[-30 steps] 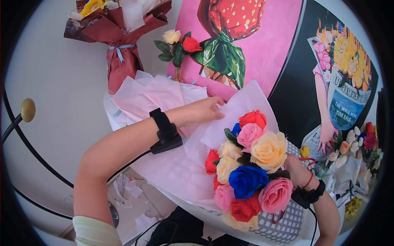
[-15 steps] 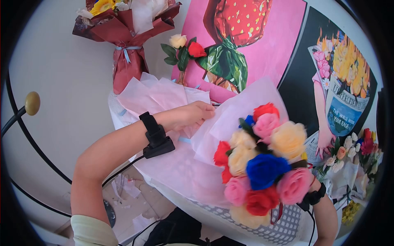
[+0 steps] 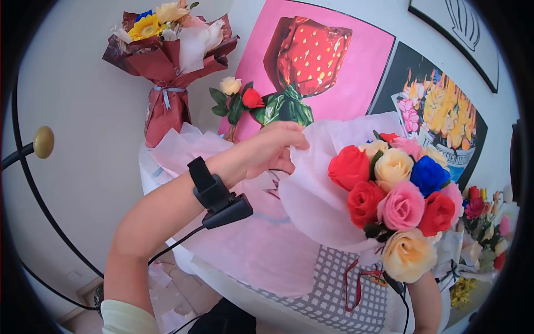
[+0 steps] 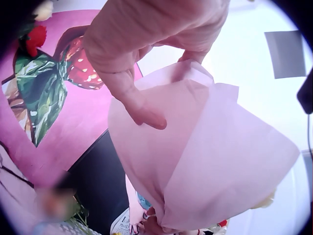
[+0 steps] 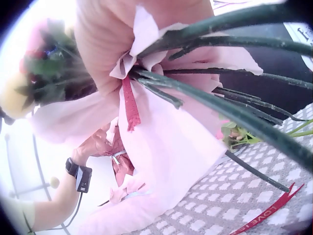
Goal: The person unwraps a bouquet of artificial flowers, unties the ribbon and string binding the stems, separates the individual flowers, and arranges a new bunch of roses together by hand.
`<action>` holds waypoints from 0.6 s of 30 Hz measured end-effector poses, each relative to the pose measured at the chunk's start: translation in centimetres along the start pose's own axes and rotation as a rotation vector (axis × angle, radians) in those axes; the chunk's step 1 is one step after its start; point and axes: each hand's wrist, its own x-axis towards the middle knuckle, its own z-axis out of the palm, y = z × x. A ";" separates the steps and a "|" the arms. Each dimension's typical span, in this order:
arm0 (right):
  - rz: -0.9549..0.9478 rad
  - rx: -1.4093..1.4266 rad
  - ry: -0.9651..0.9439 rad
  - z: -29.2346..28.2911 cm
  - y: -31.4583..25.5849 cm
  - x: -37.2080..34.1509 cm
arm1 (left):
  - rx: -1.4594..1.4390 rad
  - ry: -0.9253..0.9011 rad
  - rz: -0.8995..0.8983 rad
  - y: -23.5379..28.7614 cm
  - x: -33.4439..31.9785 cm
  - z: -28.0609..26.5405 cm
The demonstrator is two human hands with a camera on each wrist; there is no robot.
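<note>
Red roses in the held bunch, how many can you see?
4 in the head view: the left one, the one below it, the right one and the partly covered top one. More may be hidden.

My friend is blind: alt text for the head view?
A left hand pinches pale pink paper beside red, pink, cream and blue roses; a right arm reaches in beneath them. Behind are a maroon-wrapped bouquet and a pink painting.
</note>
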 end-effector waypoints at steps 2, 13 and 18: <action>0.003 -0.124 0.032 0.2 5.3 -4.8 | 0.027 -0.036 0.073 0.7 0.3 0.1; 0.218 1.296 -0.124 -3.5 -2.6 -2.0 | 0.262 0.188 0.517 1.7 2.9 3.1; 0.179 1.295 -0.047 -4.1 -3.7 -1.5 | 0.194 0.221 0.568 2.1 3.0 4.9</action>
